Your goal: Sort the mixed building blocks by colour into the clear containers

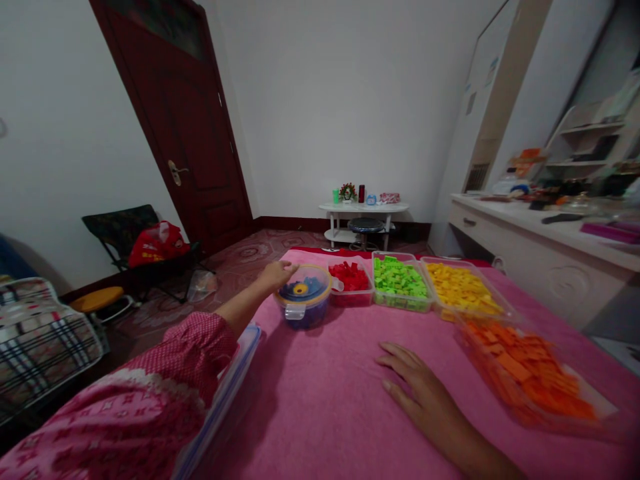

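My left hand (279, 274) reaches far out and rests on the rim of a round clear tub (305, 303) with a yellow-edged lid and blue pieces inside; its fingers curl over the rim. My right hand (415, 380) lies flat on the pink cloth (325, 400), fingers spread, holding nothing. Beyond it stand clear boxes of red pieces (351, 279), green pieces (400, 283), yellow pieces (463, 288) and orange pieces (525, 373).
Stacked clear lids (230, 393) hang at the table's left edge under my sleeve. A folding chair with a red bag (157, 243) stands by the dark door (195, 133). A small white table (363, 213) is at the far wall, a white cabinet (540, 267) to the right.
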Motion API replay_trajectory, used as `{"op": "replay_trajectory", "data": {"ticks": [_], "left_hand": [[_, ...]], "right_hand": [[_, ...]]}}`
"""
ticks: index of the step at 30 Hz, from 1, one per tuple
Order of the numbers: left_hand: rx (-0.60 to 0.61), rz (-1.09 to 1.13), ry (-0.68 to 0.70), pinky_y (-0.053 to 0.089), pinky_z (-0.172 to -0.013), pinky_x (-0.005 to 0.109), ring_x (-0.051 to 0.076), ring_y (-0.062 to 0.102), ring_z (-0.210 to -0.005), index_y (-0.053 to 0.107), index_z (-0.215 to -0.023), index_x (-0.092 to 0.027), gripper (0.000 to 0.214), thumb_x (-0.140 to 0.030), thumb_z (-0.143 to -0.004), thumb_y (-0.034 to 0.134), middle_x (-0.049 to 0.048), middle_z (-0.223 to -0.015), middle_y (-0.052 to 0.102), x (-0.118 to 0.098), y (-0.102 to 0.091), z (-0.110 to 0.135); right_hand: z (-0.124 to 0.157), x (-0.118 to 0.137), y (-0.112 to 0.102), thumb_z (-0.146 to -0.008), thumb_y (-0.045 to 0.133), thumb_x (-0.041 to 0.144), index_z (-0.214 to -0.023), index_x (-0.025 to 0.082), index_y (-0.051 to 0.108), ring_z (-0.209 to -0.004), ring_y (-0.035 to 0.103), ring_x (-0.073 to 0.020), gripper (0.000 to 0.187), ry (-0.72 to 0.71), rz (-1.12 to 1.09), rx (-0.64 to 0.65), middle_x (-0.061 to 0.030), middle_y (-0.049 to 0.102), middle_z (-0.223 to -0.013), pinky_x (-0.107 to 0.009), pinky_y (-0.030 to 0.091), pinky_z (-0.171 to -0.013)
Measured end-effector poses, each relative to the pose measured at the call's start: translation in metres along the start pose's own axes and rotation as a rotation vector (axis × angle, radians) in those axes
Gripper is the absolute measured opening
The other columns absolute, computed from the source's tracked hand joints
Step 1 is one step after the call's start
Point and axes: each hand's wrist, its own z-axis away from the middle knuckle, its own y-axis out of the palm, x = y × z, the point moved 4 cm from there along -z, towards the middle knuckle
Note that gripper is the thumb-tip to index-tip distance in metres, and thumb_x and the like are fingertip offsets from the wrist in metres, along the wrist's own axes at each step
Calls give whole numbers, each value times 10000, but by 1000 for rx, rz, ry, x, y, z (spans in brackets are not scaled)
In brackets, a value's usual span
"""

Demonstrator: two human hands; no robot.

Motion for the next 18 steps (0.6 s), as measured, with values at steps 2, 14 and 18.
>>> {"op": "replay_trajectory", "data": {"ticks": [2, 14, 18], "left_hand": [[-10, 14, 65, 401, -985, 309, 261, 525, -1227, 542, -1312, -143, 648, -589, -873, 372, 138, -1342, 559, -13, 2, 5], [122, -211, 273, 299, -1072, 448, 320, 376, -1336, 380, -1404, -398, 701, -752, -799, 352, 32, -1499, 369, -34, 16, 25], [117, -236, 272, 307, -1048, 502, 348, 366, -1327, 338, -1418, -408, 712, -765, -804, 300, 47, -1495, 356, -32, 19, 25]], "right_hand": [[0, 0, 0, -887, 470, 335, -1192, 233, 636, -1311, 424, -237, 362, 3, 2, 4, -78, 490, -1411, -455, 342, -1103], [-1, 0, 0, -879, 488, 326, -1186, 236, 642, -1308, 427, -245, 356, 4, -17, 5, -77, 501, -1403, -467, 340, -1103], [-2, 0, -1, -878, 484, 331, -1171, 226, 650, -1304, 434, -250, 353, 2, -25, -1, -86, 505, -1398, -466, 349, -1098]]}}
